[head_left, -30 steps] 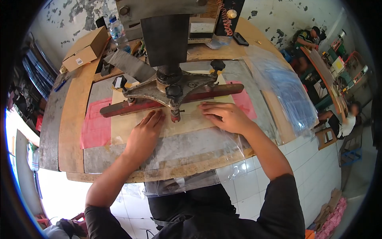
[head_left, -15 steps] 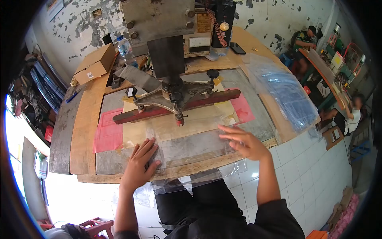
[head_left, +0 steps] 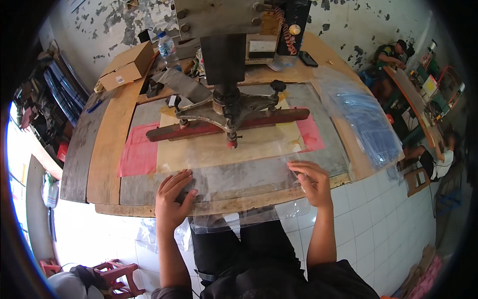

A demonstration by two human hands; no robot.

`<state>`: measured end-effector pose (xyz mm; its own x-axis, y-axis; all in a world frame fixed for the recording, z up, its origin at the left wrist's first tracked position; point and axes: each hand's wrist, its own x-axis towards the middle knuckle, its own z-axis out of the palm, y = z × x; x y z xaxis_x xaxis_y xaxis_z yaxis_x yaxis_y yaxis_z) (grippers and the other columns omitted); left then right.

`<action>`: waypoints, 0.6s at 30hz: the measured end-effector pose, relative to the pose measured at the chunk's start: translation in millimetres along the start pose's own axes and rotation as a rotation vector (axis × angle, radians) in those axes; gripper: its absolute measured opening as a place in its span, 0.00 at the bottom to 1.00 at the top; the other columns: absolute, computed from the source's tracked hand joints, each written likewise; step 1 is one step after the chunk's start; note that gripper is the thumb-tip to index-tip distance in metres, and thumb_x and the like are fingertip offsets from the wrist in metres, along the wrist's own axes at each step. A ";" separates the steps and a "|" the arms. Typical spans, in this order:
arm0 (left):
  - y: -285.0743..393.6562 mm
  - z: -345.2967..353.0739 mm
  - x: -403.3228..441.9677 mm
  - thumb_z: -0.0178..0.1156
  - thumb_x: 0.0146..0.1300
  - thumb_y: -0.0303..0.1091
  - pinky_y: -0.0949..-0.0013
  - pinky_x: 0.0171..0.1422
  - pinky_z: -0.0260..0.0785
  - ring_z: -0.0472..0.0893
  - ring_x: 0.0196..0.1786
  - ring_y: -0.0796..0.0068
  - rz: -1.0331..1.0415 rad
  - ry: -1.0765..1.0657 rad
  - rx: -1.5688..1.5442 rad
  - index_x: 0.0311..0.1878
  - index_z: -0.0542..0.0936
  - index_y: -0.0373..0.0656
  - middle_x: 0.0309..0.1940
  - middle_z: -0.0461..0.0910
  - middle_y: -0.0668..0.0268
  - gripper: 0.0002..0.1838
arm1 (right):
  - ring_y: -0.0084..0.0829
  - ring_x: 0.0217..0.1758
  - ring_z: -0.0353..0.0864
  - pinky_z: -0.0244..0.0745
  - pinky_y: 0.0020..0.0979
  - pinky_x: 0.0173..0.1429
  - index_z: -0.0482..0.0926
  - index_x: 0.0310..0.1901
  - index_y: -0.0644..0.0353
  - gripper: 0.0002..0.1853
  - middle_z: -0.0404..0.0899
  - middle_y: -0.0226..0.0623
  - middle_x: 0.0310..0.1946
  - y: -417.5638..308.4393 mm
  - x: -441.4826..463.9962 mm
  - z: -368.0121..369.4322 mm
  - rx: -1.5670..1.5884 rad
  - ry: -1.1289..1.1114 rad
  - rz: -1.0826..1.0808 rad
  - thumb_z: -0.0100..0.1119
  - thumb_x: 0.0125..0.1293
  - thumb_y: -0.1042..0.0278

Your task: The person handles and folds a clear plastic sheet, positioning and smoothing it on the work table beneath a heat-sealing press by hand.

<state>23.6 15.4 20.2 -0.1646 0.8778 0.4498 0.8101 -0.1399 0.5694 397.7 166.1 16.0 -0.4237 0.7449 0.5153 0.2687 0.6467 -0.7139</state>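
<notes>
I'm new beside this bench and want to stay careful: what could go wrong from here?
The near end of the clear plastic sheet hangs over the table's front edge, so it might catch or drag out of line.

The left hand and right hand are at its sides; uneven pulling could skew or wrinkle it.

If the hands went under the red-sided bar and it lowered, fingers could get pinched.

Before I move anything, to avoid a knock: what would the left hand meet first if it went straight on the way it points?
The left hand would probably meet the tan sheet first, perhaps with clear plastic over it; the red bar lies beyond. Heights are hard to judge.
</notes>
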 end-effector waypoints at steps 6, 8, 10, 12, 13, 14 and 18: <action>0.9 -1.3 -0.4 0.71 0.61 0.30 0.51 0.77 0.68 0.83 0.69 0.54 0.003 0.025 0.006 0.57 0.88 0.39 0.59 0.89 0.57 0.19 | 0.42 0.61 0.88 0.77 0.42 0.69 0.90 0.49 0.64 0.12 0.91 0.42 0.53 -2.0 2.1 1.6 0.011 0.004 0.003 0.62 0.71 0.68; 1.3 -1.2 -2.2 0.71 0.62 0.31 0.51 0.75 0.70 0.84 0.67 0.54 -0.011 0.058 0.034 0.56 0.89 0.40 0.58 0.89 0.57 0.18 | 0.42 0.61 0.88 0.77 0.42 0.68 0.90 0.48 0.64 0.12 0.92 0.43 0.52 -1.9 2.0 2.5 -0.010 0.031 0.002 0.62 0.72 0.68; 2.4 -0.8 -2.9 0.72 0.62 0.31 0.52 0.74 0.71 0.85 0.64 0.54 -0.049 0.091 0.022 0.54 0.90 0.41 0.56 0.90 0.57 0.17 | 0.43 0.60 0.89 0.77 0.42 0.68 0.90 0.48 0.64 0.12 0.92 0.43 0.51 -0.8 4.0 4.4 -0.007 0.025 -0.019 0.62 0.72 0.67; 1.5 0.0 -2.6 0.72 0.62 0.31 0.52 0.73 0.72 0.85 0.63 0.53 -0.036 0.101 0.028 0.54 0.90 0.41 0.56 0.90 0.57 0.16 | 0.44 0.60 0.89 0.76 0.42 0.68 0.90 0.47 0.65 0.13 0.92 0.43 0.51 -0.8 4.1 2.7 -0.025 0.026 -0.029 0.62 0.71 0.66; 1.4 1.0 -2.3 0.72 0.62 0.31 0.52 0.73 0.72 0.86 0.62 0.53 -0.019 0.108 0.036 0.53 0.90 0.41 0.55 0.90 0.56 0.16 | 0.44 0.60 0.89 0.76 0.42 0.68 0.90 0.47 0.65 0.13 0.92 0.43 0.51 -0.7 4.2 1.9 -0.031 0.025 -0.028 0.62 0.71 0.66; 1.2 1.3 -2.2 0.72 0.62 0.31 0.52 0.73 0.72 0.86 0.62 0.53 -0.018 0.108 0.030 0.53 0.90 0.41 0.55 0.90 0.56 0.16 | 0.44 0.60 0.89 0.76 0.43 0.68 0.90 0.47 0.65 0.13 0.92 0.43 0.51 -0.5 4.3 2.1 -0.026 0.020 -0.032 0.62 0.72 0.66; 0.7 0.5 -2.2 0.73 0.62 0.32 0.51 0.71 0.73 0.87 0.61 0.56 0.025 0.116 0.056 0.51 0.89 0.40 0.51 0.90 0.57 0.15 | 0.43 0.60 0.89 0.76 0.43 0.69 0.90 0.47 0.65 0.13 0.92 0.43 0.51 0.5 3.2 2.7 -0.022 0.016 -0.031 0.62 0.72 0.66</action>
<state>24.8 13.6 19.3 -0.2050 0.8152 0.5417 0.8445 -0.1324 0.5190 394.1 168.4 16.0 -0.4181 0.7271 0.5446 0.2745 0.6726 -0.6873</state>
